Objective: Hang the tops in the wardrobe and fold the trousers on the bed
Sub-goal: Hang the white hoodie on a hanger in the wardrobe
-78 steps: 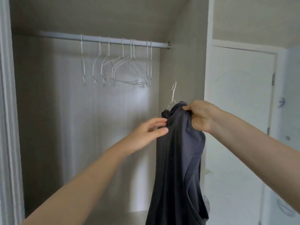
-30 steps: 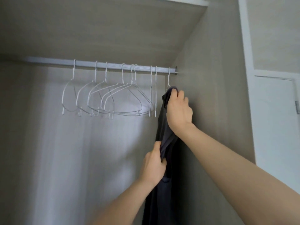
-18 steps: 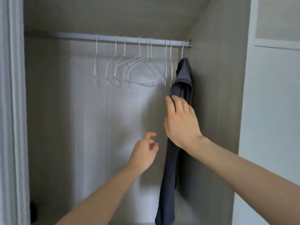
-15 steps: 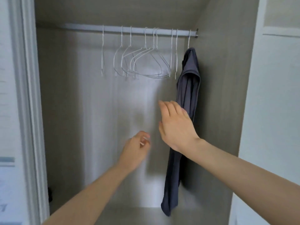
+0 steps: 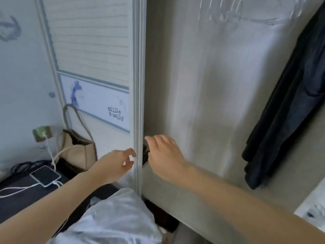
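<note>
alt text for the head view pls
Two empty hands, left hand and right hand, reach out near the wardrobe door edge. A dark top hangs inside at right; a beige bag and charging phone sit at left.

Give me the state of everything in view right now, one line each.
Left hand: empty, fingers loosely curled.
Right hand: empty, relaxed.
Dark top: hanging in the wardrobe, untouched.
Wardrobe: open.
Phone: lying flat, cable plugged in.
Bag: upright against the wall.
</note>
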Available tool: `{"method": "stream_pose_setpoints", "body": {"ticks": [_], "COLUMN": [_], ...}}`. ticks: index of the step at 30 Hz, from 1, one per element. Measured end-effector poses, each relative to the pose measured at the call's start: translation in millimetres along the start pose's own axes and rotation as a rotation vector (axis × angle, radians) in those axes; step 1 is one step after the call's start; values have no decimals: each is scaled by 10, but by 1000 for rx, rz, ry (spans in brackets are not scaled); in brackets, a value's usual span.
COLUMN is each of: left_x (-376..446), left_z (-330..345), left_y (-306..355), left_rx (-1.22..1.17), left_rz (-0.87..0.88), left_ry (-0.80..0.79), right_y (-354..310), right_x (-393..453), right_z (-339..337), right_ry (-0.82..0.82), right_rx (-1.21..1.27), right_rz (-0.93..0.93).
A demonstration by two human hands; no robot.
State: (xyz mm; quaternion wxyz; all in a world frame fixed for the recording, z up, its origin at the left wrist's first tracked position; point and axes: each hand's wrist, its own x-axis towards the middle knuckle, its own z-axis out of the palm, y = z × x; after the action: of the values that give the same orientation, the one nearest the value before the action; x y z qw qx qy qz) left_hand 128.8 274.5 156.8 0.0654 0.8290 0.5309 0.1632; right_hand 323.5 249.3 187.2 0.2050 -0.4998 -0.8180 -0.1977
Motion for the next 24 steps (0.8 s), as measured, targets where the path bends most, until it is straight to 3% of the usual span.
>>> {"method": "stream_pose_setpoints", "body": {"ticks": [4, 10, 12, 14, 18, 24], "left_x": [-898, -2257, -2548, -2742, -2894, -2822], "left_z": [289, 732, 851, 934, 1065, 1091], "left_y": [-407, -678, -733, -815, -970, -1246], "left_rx": [-48, -273, -288, -310, -402, -642], "left_rz": [-362, -939, -1043, -1153, -1284, -1443], "left_ry": [-53, 101, 112, 98, -56, 16], "right_y": [-558, -1235, -1405, -1557, -1884, -2195], "right_x": [-333, -723, -724, -673, -565, -520], "right_z": [418, 897, 980, 1102, 1343, 1303], "right_ry": [-157, -637, -635, -529, -501, -539], "right_rx": [185, 388, 384, 306, 237, 173], "right_rz": [-152, -219, -228, -282, -343, -411]}}
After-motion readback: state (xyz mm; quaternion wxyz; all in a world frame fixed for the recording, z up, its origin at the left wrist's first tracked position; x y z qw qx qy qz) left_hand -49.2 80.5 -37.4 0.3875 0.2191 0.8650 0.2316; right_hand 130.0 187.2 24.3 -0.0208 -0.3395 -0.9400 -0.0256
